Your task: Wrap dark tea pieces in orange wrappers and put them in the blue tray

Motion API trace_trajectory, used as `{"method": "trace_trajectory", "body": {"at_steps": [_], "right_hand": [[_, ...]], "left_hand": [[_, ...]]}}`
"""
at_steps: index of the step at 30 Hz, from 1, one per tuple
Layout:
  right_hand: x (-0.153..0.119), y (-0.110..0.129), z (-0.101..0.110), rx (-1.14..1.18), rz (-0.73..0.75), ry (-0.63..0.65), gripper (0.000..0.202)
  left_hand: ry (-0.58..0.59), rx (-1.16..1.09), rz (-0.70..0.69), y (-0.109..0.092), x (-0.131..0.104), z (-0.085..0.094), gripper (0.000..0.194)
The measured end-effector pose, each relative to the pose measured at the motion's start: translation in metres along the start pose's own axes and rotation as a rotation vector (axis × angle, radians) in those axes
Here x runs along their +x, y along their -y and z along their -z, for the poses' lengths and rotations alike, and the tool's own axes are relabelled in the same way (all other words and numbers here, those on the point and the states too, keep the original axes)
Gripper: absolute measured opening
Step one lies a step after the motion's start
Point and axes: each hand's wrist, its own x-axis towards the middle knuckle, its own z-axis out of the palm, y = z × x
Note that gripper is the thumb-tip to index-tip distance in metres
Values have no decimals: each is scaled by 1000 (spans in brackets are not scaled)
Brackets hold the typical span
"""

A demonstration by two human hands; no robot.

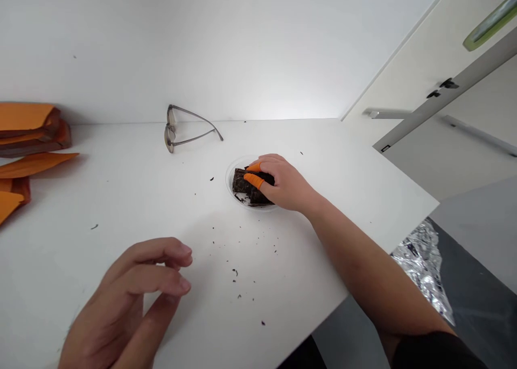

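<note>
A clear round plastic bowl stands on the white table, with dark brown, crumbly-looking pressed blocks in it. My right hand reaches into the bowl from the right. Orange finger cots cover its thumb and one finger, which are closed on a dark block. Its other fingers are partly hidden. At the lower left, my bare left hand hovers over the table with fingers curled. The thumb tip meets the forefinger, and nothing shows between them.
Glasses lie near the wall. Orange paper packets are stacked at the far left. Dark crumbs are scattered in front of the bowl. Beyond the table's right edge are crumpled silver foil and a white cabinet with handles.
</note>
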Motion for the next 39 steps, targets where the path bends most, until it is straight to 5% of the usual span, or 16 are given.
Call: {"method": "trace_trajectory", "body": {"at_steps": [8,16,20,27,39], "right_hand": [[3,4,-1,-38,-124,-48,28],[0,-6,7,3,62,-270,19],[-7,-15,26,0,140,-189,13],[-18,-14,46,-7,51,83,16],[-19,-6,43,-7,27,159,13]], "left_hand": [[74,-21,-25,-11,6,0,21],[78,-11,-7,-9,6,2,20],[81,-25,55,-11,6,1,20],[103,-25,62,-12,6,3,21],[123,-10,-7,-13,10,4,23]]}}
